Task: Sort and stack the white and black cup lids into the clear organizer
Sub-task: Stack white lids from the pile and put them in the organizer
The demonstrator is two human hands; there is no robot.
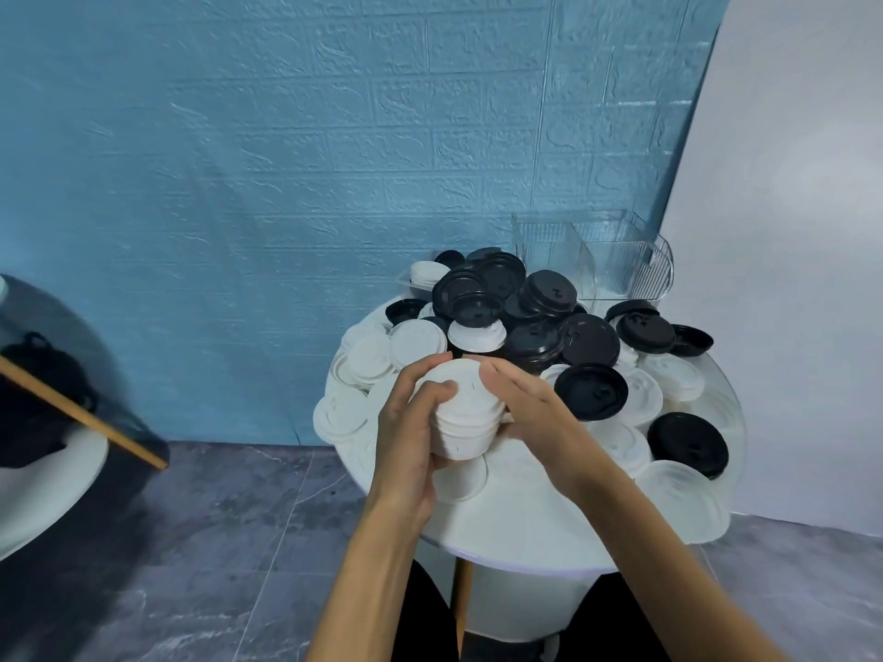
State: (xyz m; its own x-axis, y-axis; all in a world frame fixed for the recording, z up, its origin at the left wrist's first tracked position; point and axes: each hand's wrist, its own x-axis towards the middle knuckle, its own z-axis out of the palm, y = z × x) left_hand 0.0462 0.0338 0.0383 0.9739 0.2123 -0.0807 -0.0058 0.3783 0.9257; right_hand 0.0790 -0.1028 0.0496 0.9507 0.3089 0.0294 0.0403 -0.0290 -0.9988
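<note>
A stack of white lids (466,413) is held over the near part of the round white table (521,523). My left hand (411,422) grips the stack's left side, thumb on top. My right hand (530,403) presses flat against its right side. Loose white lids (368,355) lie around the table's left and right. Black lids (544,317) are heaped behind the stack, with single ones (688,441) at the right. The clear organizer (616,260) stands at the table's back right against the wall, and its compartments look empty.
A blue brick-pattern wall rises behind the table and a white wall (802,231) at the right. A second white table (43,475) with a dark bag and a wooden bar sits at the far left. Grey tiled floor lies between.
</note>
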